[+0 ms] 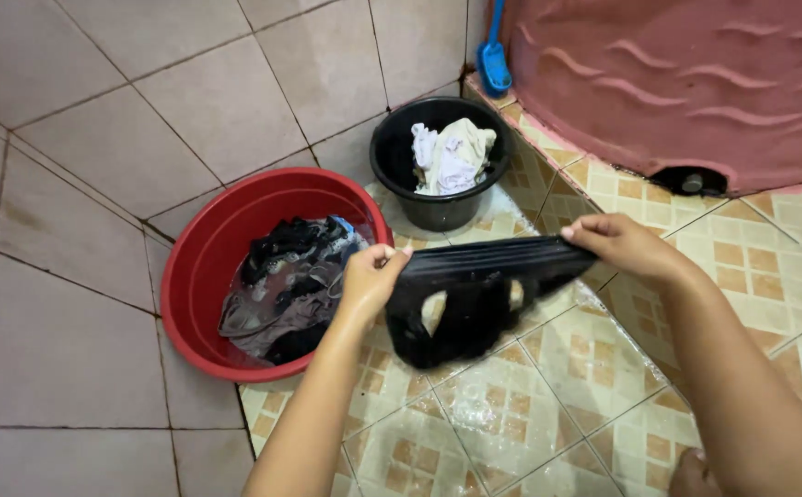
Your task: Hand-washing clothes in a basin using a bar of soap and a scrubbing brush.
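Observation:
A wet black garment [475,299] hangs stretched between my two hands above the tiled floor. My left hand [371,276] pinches its left end, just beside the red basin [200,276]. My right hand [617,244] grips the right end of the waistband. The red basin holds soapy water and several dark clothes [290,276].
A black bucket [396,175] with pale wrung clothes [452,156] stands behind the garment. A large pink water tank [686,83] fills the upper right, with a blue brush [491,60] leaning beside it. Tiled walls rise on the left; the patterned floor [530,405] is wet.

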